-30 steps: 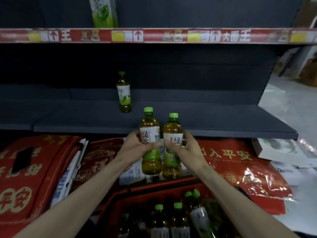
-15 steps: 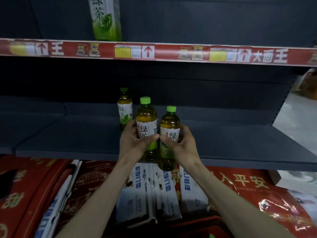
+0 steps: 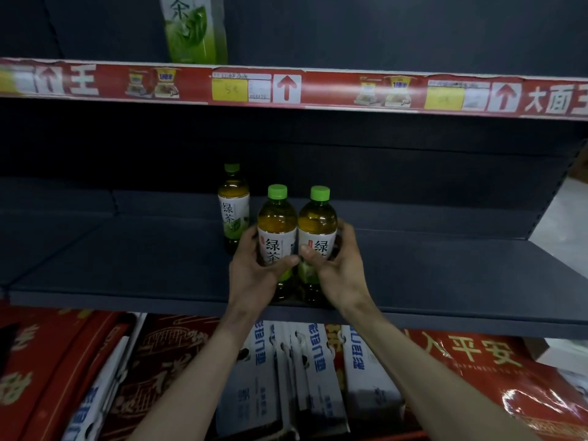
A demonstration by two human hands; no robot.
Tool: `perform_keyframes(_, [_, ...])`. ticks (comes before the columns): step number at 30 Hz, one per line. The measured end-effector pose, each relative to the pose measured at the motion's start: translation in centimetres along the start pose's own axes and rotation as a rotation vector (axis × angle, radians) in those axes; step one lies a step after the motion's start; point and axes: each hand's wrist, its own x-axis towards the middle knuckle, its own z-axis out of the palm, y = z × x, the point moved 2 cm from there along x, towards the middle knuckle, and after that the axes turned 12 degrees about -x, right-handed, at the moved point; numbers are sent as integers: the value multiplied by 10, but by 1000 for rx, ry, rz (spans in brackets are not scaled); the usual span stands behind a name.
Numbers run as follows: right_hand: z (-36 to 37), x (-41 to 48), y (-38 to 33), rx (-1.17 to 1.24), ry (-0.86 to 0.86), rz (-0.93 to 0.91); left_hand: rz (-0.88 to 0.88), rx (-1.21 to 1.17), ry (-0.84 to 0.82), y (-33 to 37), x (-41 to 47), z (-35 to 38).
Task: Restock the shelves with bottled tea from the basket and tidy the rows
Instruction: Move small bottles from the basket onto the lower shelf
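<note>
Two green-capped bottles of amber tea stand side by side at the front of the dark shelf (image 3: 127, 268). My left hand (image 3: 254, 275) grips the left bottle (image 3: 276, 227) around its white label. My right hand (image 3: 342, 268) grips the right bottle (image 3: 318, 224) the same way. Their bases look to be on the shelf board near its front edge. A third tea bottle (image 3: 233, 205) stands upright just behind and left of them, untouched. The basket is out of view.
A green tea carton (image 3: 195, 30) stands on the upper shelf above a red price strip (image 3: 334, 90). Below the shelf lie red bags (image 3: 477, 361) and blue-and-white packs (image 3: 318, 377). The dark shelf stretches wide to both sides.
Both hands have carried the two bottles up from over the basket and forward onto the shelf, beside the lone bottle. My view has tilted up, so the basket has dropped out of sight.
</note>
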Motion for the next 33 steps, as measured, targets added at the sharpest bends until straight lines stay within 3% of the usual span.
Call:
perform_keyframes(5, [-1, 0, 8, -43, -35, 16, -56, 111, -73, -10, -7, -13])
perform_keyframes(10, [-5, -22, 31, -265, -128, 80, -170, 319, -127, -19, -18, -24])
perform_keyframes(19, [-1, -16, 45, -445, -34, 79, -224, 371, 44, -30, -7, -27])
perform_keyframes(33, [25, 49, 55, -508, -33, 105, -228, 685, 71, -35, 51, -23])
